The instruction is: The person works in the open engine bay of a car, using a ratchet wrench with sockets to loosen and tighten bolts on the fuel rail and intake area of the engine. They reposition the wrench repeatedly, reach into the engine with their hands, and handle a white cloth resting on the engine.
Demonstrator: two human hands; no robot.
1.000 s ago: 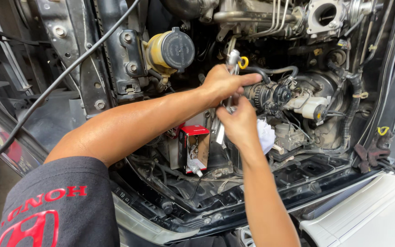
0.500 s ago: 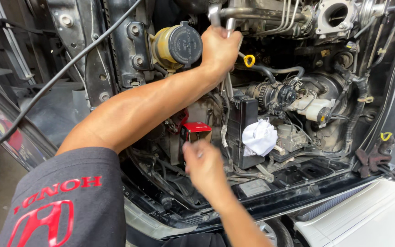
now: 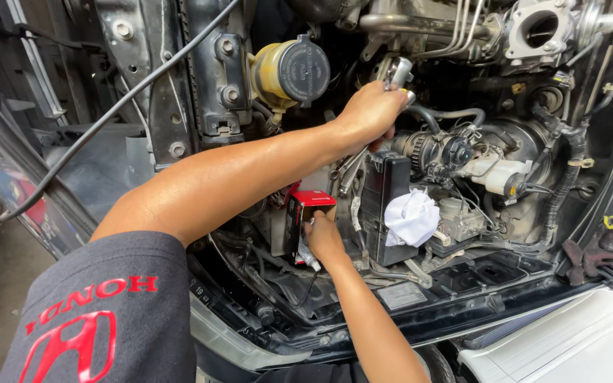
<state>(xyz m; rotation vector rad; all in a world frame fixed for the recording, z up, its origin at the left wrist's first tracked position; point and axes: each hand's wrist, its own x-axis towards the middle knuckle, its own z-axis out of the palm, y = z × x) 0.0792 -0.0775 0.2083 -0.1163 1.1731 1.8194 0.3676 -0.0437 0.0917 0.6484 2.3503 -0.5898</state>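
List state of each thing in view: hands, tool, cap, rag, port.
Left hand: closed around ratchet.
Ratchet: held, head up.
Right hand: touching red box.
Red box: upright in bay.
Reservoir cap: on.
White rag: crumpled, lying on parts.
Round port: uncovered.

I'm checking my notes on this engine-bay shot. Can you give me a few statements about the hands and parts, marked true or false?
1. The left hand holds a metal tool up high in the engine bay. True.
2. The right hand rests on the white rag. False: it is at the red box, left of the rag.
3. The yellow reservoir has a dark cap. True.
4. The rag lies on the floor. False: it sits among the engine parts, against a black box.
5. Both hands grip the tool. False: only the left does.
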